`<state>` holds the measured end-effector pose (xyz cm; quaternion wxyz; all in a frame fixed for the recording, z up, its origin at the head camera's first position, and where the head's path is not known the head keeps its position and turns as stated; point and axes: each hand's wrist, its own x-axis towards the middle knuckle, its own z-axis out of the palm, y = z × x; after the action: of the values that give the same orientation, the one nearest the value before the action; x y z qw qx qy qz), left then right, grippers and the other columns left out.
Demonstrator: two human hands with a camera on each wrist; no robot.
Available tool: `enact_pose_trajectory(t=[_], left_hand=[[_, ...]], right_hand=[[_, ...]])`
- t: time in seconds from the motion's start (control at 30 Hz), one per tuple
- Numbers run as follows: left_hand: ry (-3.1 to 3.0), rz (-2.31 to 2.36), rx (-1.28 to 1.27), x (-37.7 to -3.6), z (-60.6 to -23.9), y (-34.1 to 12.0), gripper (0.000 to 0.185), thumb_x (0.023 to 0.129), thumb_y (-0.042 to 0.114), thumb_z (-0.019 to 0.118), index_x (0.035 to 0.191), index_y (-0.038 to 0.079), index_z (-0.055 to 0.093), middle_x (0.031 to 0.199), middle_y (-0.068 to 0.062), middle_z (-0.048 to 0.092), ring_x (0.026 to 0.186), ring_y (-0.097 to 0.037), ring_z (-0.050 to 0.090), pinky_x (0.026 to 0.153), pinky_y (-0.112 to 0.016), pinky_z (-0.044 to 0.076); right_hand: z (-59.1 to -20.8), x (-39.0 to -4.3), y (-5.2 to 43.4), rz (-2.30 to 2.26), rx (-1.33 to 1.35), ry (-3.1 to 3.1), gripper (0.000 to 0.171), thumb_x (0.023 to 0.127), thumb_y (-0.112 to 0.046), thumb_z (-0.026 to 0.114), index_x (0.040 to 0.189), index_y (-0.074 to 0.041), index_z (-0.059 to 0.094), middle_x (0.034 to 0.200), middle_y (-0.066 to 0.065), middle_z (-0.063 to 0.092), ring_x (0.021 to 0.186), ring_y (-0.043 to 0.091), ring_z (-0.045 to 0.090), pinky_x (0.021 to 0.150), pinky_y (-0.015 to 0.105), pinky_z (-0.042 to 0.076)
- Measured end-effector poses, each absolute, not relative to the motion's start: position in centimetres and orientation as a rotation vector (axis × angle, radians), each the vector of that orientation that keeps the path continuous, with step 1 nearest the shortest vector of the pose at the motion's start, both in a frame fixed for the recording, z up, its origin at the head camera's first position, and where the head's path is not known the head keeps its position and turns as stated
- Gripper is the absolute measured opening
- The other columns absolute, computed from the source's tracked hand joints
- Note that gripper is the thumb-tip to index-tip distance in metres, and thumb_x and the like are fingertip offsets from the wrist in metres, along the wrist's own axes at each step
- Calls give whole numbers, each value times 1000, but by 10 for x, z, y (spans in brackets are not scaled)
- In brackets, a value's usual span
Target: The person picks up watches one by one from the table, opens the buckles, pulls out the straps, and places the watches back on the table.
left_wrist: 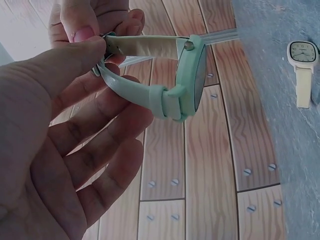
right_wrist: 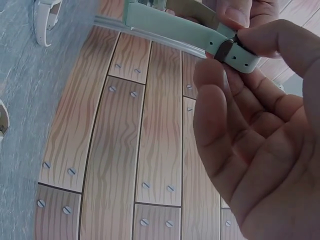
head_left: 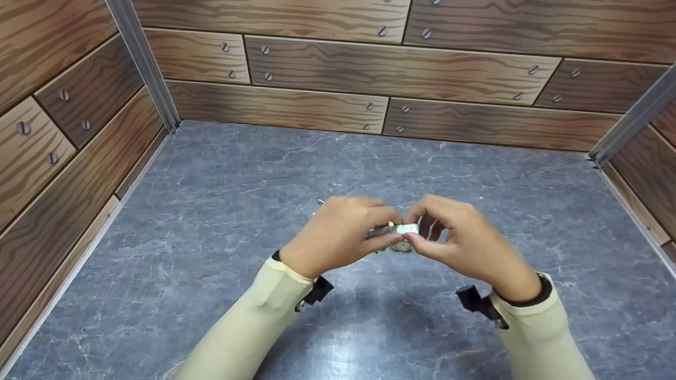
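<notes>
Grey marble tabletop (head_left: pixel 211 221), wood-plank walls; left hand (head_left: pixel 332 235) and right hand (head_left: pixel 465 240) both pinch the mint-green wristwatch (left_wrist: pixel 187 80) strap (cream watch (left_wrist: pixel 303 70) lies nearby).

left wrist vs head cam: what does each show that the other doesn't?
Left wrist only: the mint green watch seen edge-on, its case, crown and strap loop clear, and a second cream watch lying on the grey surface.
Head only: both sleeves, the whole grey floor and the three wood-print walls; the cream watch is not visible there.
Both: the left hand and right hand pinching the green watch's strap between them, held above the surface.
</notes>
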<state>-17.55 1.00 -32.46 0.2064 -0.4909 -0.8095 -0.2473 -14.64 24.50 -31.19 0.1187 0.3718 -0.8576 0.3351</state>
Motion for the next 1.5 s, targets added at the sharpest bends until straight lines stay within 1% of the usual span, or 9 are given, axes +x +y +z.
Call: enact_pose_trajectory(t=[0.13, 0.33, 0.5, 0.6, 0.83, 1.13, 1.23, 1.33, 1.5], left_hand=[[-2241, -723, -1390, -176, -323, 12, 19, 101, 33, 69, 106, 16, 78, 86, 5, 71, 65, -4, 56, 58, -18, 45], [-2205, -787, -1425, -176, -323, 12, 19, 101, 32, 70, 108, 16, 77, 90, 5, 73, 67, -3, 59, 60, -18, 46], [-2149, -814, -1421, -173, -322, 10, 14, 101, 29, 69, 100, 16, 74, 85, 8, 73, 71, -2, 64, 64, -19, 50], [-2128, -819, -1411, -171, -320, 8, 13, 101, 27, 69, 97, 15, 72, 82, 8, 72, 70, -2, 63, 64, -19, 50], [-2102, -859, -1422, -171, -318, 7, 13, 100, 26, 70, 101, 14, 74, 85, 7, 73, 72, -2, 64, 68, -17, 50], [-2147, -872, -1404, -173, -314, 1, 18, 102, 31, 66, 107, 15, 74, 88, 8, 75, 73, -1, 66, 68, -18, 52], [-2160, -837, -1378, -173, -314, -1, 18, 101, 31, 68, 107, 16, 74, 84, 8, 74, 69, 0, 62, 64, -19, 50], [-2175, -769, -1357, -173, -314, 0, 17, 100, 30, 70, 107, 15, 75, 85, 7, 73, 67, -2, 60, 63, -20, 49], [-2221, -715, -1345, -171, -317, 2, 16, 100, 27, 71, 106, 13, 76, 87, 4, 75, 70, -5, 66, 64, -21, 53]], right_hand=[[-311, -146, 247, 1007, 1112, -2471, 24, 88, 3, 76, 99, -17, 67, 89, -11, 63, 69, 6, 59, 60, 22, 52], [-311, -145, 249, 1073, 1157, -2412, 28, 87, 7, 75, 100, -16, 67, 87, -7, 64, 65, 7, 57, 59, 19, 50], [-314, -147, 247, 1171, 1184, -2333, 29, 86, 13, 72, 102, -11, 67, 89, -1, 67, 65, 9, 60, 59, 20, 53], [-314, -148, 245, 1214, 1200, -2286, 29, 85, 16, 71, 101, -8, 67, 90, 3, 67, 64, 10, 61, 59, 20, 53], [-313, -148, 243, 1312, 1245, -2243, 26, 87, 18, 69, 101, -4, 65, 86, 4, 67, 64, 10, 63, 58, 21, 55], [-312, -148, 244, 1322, 1234, -2213, 23, 91, 16, 67, 108, 0, 67, 82, 4, 69, 59, 10, 64, 54, 21, 55], [-312, -148, 245, 1288, 1188, -2229, 27, 89, 15, 70, 109, -1, 68, 83, 3, 70, 59, 10, 64, 55, 20, 54], [-313, -148, 244, 1177, 1171, -2259, 34, 86, 14, 75, 115, -3, 69, 90, 3, 72, 63, 9, 64, 58, 18, 54], [-313, -148, 242, 1003, 1160, -2293, 33, 86, 7, 78, 114, -10, 72, 96, 0, 73, 68, 7, 64, 65, 16, 54]])
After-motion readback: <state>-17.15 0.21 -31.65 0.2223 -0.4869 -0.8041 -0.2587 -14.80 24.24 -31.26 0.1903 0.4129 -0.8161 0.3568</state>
